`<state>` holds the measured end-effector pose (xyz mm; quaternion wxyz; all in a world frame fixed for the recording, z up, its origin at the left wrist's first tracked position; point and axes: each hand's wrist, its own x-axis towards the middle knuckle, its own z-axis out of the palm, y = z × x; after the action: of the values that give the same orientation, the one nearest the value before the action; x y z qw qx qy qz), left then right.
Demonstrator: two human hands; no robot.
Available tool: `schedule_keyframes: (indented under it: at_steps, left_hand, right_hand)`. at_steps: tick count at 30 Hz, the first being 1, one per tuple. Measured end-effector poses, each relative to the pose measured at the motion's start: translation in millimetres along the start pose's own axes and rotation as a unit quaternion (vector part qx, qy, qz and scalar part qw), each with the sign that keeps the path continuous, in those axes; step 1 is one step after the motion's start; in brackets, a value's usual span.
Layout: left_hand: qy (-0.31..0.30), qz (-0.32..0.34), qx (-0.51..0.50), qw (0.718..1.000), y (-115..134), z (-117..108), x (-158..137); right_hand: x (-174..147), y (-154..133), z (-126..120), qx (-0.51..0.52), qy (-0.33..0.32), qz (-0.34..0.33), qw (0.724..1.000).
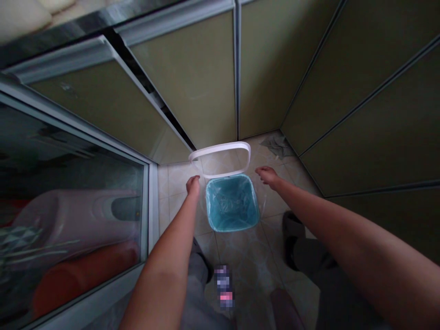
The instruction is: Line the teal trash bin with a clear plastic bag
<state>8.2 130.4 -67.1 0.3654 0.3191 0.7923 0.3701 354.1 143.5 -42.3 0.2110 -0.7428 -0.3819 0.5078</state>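
Observation:
A blue-green bin [233, 204] stands on the floor between my feet, lined with a clear plastic bag [228, 201]. Some of the thin film hangs over the outside of its rim. A white ring frame [220, 147] is tilted up at the bin's far edge. Just left of the bin is my left hand [193, 184], its fingers curled closed. My right hand [267, 176] is off the bin's far right corner, fingers pinched together. Whether either hand grips the clear film is too faint to make out.
Cabinet doors [192, 68] rise ahead, with more panels [371, 114] on the right. To the left, a framed glass door [153, 211] shows pink and red containers behind it. A grey cloth [277, 144] lies in the corner on the tiled floor [247, 252].

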Motion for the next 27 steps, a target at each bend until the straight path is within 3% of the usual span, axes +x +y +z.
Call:
schedule_keyframes:
  at_steps: [2,8,11,17,20,22,25,27]
  left_hand:
    - [0.037,-0.024,-0.073,0.996,19,-5,2]
    - [-0.082,-0.061,-0.196,0.975,58,-17,-23]
    - [-0.096,-0.065,-0.216,0.97,57,-25,-44]
    - [-0.119,-0.062,-0.213,0.968,32,-47,-77]
    - [-0.147,-0.002,-0.124,0.981,13,-57,-93]
    - [-0.174,0.061,0.002,0.983,-2,-64,-105]
    - [-0.223,0.151,0.252,0.929,-29,-74,-121]
    - [-0.242,0.162,0.359,0.887,-43,-79,-128]
  right_hand:
    - [0,-21,-8,0.039,0.026,-0.039,0.998]
    - [-29,-69,-18,0.15,-0.054,-0.109,0.981]
    - [-51,-67,-19,0.157,-0.073,-0.098,0.98]
    - [-84,-36,-26,0.132,-0.113,-0.063,0.983]
    - [-97,-16,-25,0.066,-0.146,-0.063,0.985]
    - [-104,0,-22,-0.046,-0.148,-0.093,0.984]
    - [-112,31,-14,-0.267,-0.113,-0.202,0.935]
    - [-113,50,-10,-0.334,-0.102,-0.255,0.902]
